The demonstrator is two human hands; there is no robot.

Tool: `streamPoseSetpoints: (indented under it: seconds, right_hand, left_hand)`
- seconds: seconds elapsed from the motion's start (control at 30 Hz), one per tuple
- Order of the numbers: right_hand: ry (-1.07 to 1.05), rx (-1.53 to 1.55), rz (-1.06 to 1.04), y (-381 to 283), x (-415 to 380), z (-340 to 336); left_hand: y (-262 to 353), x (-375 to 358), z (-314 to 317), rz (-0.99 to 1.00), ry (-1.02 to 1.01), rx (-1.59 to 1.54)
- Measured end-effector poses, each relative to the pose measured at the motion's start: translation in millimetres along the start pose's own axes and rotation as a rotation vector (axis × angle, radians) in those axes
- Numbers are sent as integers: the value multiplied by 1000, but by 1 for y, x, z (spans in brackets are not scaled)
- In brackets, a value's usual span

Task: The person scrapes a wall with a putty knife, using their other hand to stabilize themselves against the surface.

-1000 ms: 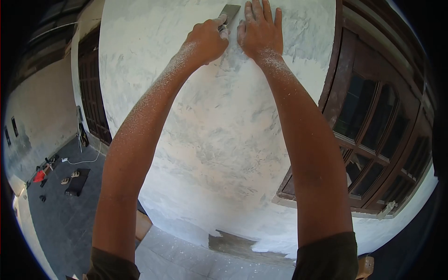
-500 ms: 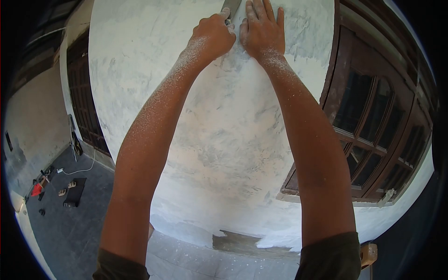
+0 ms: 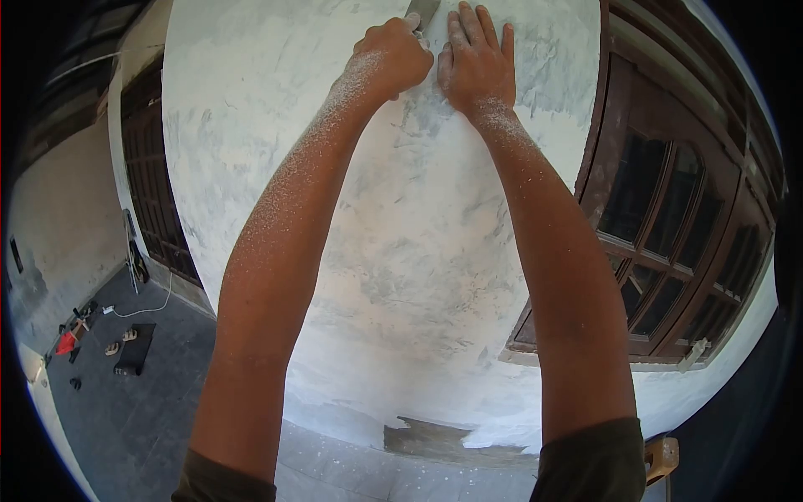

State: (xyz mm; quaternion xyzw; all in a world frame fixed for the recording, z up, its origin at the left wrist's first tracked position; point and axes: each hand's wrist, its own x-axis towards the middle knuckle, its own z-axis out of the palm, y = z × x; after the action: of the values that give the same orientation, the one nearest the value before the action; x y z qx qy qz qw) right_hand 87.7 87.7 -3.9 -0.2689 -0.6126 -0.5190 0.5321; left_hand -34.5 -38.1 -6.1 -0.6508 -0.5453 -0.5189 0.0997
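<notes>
My left hand (image 3: 391, 58) is closed around a putty knife (image 3: 425, 11), near the top of the view. The knife's flat metal blade points up, and its handle is mostly hidden in my fist. White dust covers that wrist and forearm. Close by on the right, my right hand (image 3: 480, 69) lies flat against the wall (image 3: 401, 243), fingers stretched upward and whitened with dust. The wall carries patchy white and grey filler, with streaks and smears across it.
A brown wooden window (image 3: 661, 209) with glass panes stands at the right. A dark door (image 3: 155, 176) is at the left. On the grey floor (image 3: 167, 410) lie sandals (image 3: 125, 336), a dark mat (image 3: 136, 356) and a white cable (image 3: 155, 311). Bare grey patches show at the wall's foot.
My left hand has shifted slightly right and down with the putty knife. My right hand sits a little lower in view, still flat on the wall. The view has moved slightly.
</notes>
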Motion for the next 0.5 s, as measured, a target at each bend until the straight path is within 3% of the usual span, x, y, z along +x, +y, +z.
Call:
streamPoseSetpoints:
  seconds: [0.1, 0.2, 0.33, 0.37, 0.5]
  right_hand:
    - [-2, 9, 3, -1, -2, -1]
    - [-8, 29, 15, -1, -2, -4]
    - [2, 21, 1, 0, -2, -2]
    - [1, 22, 2, 1, -1, -2]
    - [-17, 38, 7, -2, -2, -3]
  left_hand:
    - [-28, -13, 34, 143, 264, 248]
    - [-13, 12, 22, 75, 188, 90]
    - [-1, 30, 9, 118, 133, 170]
    - [-7, 14, 19, 70, 190, 86]
    - [-24, -3, 37, 137, 269, 240]
